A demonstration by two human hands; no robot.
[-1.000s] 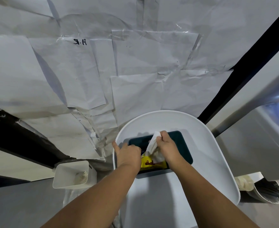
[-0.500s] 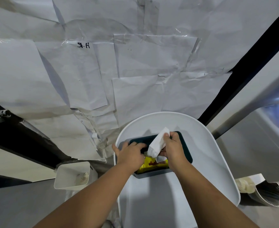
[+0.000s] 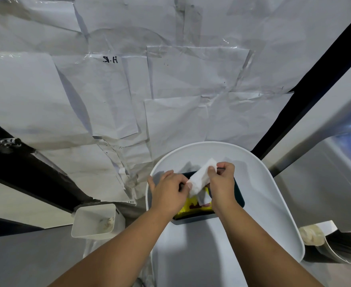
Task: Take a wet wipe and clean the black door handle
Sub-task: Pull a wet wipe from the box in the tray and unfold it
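White, soft, folded: the wet wipe (image 3: 199, 179), held between our two hands above the dark green dispenser box (image 3: 237, 195). Our right hand (image 3: 222, 183) pinches its upper end between thumb and curled fingers; our left hand (image 3: 170, 190) grips its lower end with its fingertips. The wipe slants from lower left to upper right, and a tail of it hangs down toward the yellow wipe pack (image 3: 191, 206) lying in the box. Both forearms reach in from the bottom edge, the hands close together, backs toward us. The box sits on a white rounded seat (image 3: 274, 204). Left of the seat, a small white bin (image 3: 94, 222) with crumpled scraps inside. At far right, a dustpan (image 3: 340, 245) with dark bristles in it. Behind, crumpled white paper sheets (image 3: 170, 90) taped over the wall. A black bar (image 3: 315, 85) runs diagonally at upper right; we cannot tell whether it is the door handle.
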